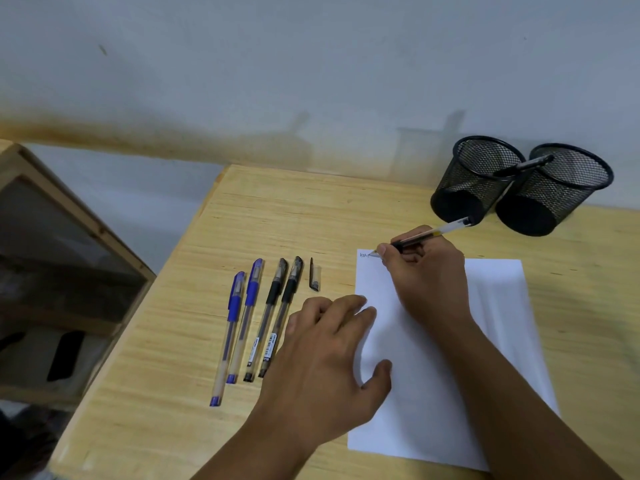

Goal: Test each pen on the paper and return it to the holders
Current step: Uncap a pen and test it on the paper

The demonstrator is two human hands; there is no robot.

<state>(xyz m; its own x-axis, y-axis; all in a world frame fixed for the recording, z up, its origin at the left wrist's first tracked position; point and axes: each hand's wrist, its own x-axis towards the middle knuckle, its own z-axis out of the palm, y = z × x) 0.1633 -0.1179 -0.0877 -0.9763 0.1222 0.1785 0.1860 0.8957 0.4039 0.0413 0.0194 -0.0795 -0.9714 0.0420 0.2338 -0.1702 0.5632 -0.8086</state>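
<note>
My right hand grips an uncapped black pen, its tip touching the top left corner of the white paper beside a small scribble. My left hand lies flat, fingers spread, pressing the paper's left edge. The pen's loose cap lies on the table left of the paper. Two blue pens and two black pens, all capped, lie side by side further left. Two black mesh holders stand at the back right; one pen leans in the left holder.
The wooden table ends at its left edge near a wooden shelf unit with dark items inside. A grey-white wall runs behind the table and the holders.
</note>
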